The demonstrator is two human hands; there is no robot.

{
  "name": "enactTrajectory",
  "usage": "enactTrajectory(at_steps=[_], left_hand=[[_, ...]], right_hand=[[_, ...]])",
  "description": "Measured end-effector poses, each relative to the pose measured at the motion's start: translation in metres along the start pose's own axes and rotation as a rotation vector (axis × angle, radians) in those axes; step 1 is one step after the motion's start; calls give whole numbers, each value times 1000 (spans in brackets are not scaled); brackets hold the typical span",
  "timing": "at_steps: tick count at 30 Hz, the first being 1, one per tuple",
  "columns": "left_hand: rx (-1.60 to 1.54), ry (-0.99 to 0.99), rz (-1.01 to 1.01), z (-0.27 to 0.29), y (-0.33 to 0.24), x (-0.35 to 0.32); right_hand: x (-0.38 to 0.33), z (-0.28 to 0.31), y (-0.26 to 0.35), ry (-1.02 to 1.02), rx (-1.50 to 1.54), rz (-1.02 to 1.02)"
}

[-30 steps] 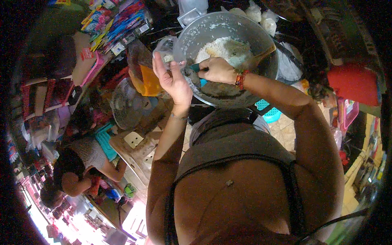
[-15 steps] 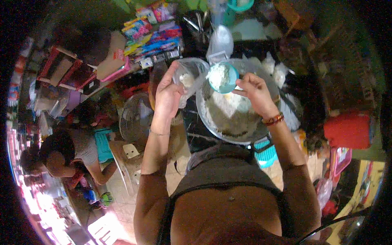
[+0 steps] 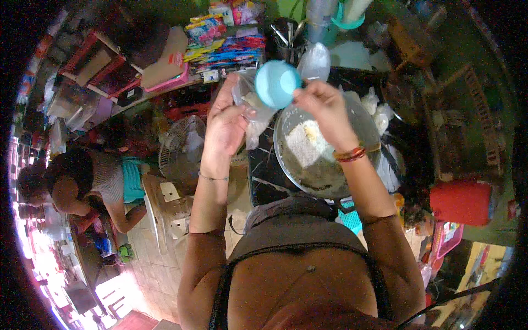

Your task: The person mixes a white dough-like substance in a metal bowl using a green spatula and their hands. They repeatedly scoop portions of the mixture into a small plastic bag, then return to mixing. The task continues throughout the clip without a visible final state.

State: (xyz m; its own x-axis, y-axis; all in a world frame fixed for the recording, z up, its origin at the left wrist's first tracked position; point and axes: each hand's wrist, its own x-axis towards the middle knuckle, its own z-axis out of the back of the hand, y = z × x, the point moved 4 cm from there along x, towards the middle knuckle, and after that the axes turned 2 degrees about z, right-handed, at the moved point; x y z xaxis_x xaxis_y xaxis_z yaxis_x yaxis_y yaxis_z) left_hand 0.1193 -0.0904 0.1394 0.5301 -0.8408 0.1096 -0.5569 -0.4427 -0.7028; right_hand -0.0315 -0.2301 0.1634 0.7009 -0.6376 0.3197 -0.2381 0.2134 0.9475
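My left hand (image 3: 228,121) is closed on the side of a clear plastic bag (image 3: 257,118), which has some white powder in its bottom. In my right hand (image 3: 324,113) is a small light-blue plastic cup (image 3: 276,82), pinched at its rim. The cup is tipped over the bag's mouth; whether powder is left in it I cannot tell. Below my right hand stands a wide metal basin (image 3: 286,165) holding a mound of white powder (image 3: 305,146) with a yellowish patch. Part of the basin is hidden by my right hand and forearm.
The basin sits on a black marbled tabletop (image 3: 264,170). Filled clear bags (image 3: 382,118) lie to its right, and a clear bag (image 3: 315,61) stands behind. Colourful packets (image 3: 225,52) are stacked at the back left. A fan (image 3: 181,146) and a seated person (image 3: 104,181) are at left.
My right hand has swung the cup leftward and tipped it over the bag; the white powder heaped in it earlier no longer shows. My left hand still grips the bag. The view has shifted slightly.
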Motion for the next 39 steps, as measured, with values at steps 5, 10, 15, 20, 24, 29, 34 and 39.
enactTrajectory(at_steps=[5, 10, 15, 20, 24, 29, 34, 39], left_hand=[[6, -67, -28, 9, 11, -7], [163, -213, -163, 7, 68, -12], [505, -159, -266, 12, 117, -22], [897, -212, -362, 4, 112, -27], [955, -235, -399, 6, 116, -25], [987, -251, -382, -5, 115, -26], [1051, -279, -398, 5, 117, -25], [1003, -268, -445, 9, 116, -25]], right_hand=[[-26, 66, -38, -53, -142, -354], [-61, 63, -120, 528, -1102, -274], [-107, 5, -177, 499, -1511, -85], [-133, -16, -148, 860, -1317, -183], [-94, 17, -114, 881, -1399, -426], [-91, 96, -176, 344, -1694, -287], [-111, 73, -206, 538, -1667, -208], [-63, 59, -137, 461, -1455, -364]])
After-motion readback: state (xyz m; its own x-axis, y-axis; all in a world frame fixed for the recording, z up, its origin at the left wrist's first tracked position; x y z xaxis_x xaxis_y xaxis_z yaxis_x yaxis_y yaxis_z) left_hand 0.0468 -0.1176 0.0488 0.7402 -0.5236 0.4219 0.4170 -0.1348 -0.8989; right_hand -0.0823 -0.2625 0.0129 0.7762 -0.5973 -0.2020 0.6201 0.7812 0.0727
